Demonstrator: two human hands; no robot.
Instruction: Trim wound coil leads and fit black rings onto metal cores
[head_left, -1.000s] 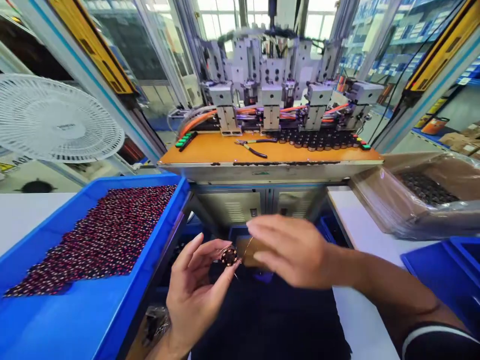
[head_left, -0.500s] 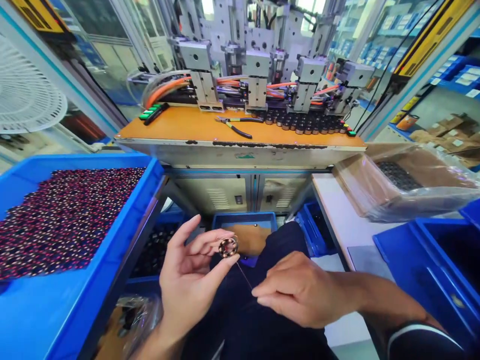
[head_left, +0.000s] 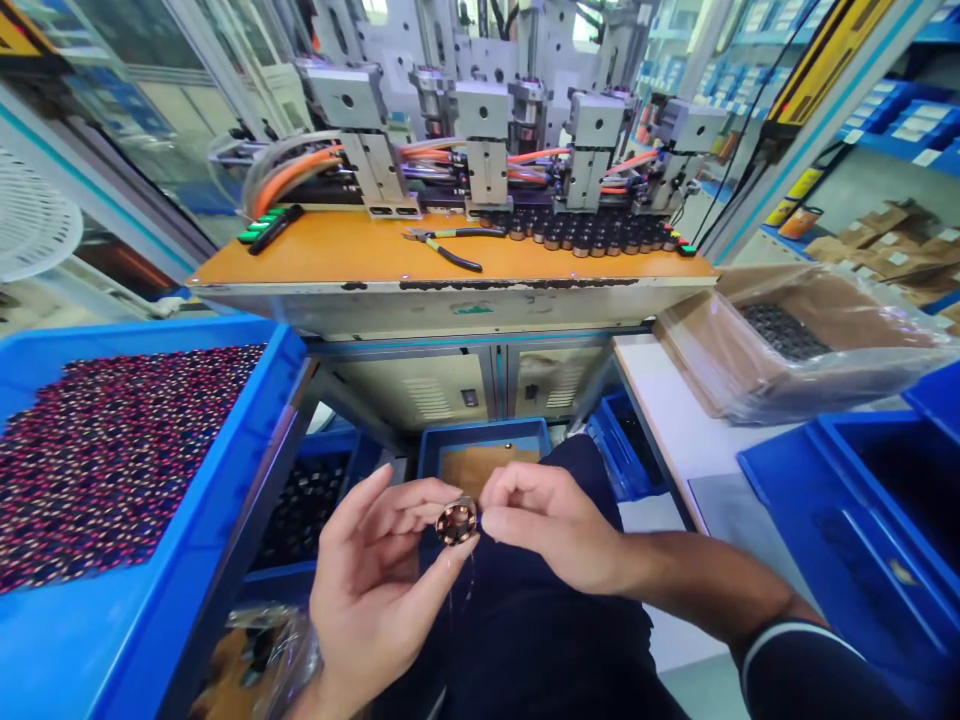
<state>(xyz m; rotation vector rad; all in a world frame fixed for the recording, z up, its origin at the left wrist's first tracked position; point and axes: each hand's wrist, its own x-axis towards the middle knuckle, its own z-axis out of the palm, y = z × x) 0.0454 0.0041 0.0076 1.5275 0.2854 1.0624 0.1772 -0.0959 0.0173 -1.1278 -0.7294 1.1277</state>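
Note:
A small ring-shaped motor stator with copper windings is pinched between the thumb and fingers of my left hand, its open face turned up towards me. Thin loose wire hangs below it. At the stator's right edge, my right hand is closed, thumb against index finger. Whatever lies between those fingertips is too small to make out. Both hands are over my lap.
On the left stands a blue bin of many small wound parts. Ahead, an orange bench carries pliers and rows of dark cylindrical parts beneath a machine. A plastic-lined carton sits at right; a blue tray lies low ahead.
My right hand has come up and left to the stator's edge; it was drawing a thin wire out to the lower right. The wire now hangs slack. The camera view has shifted slightly.

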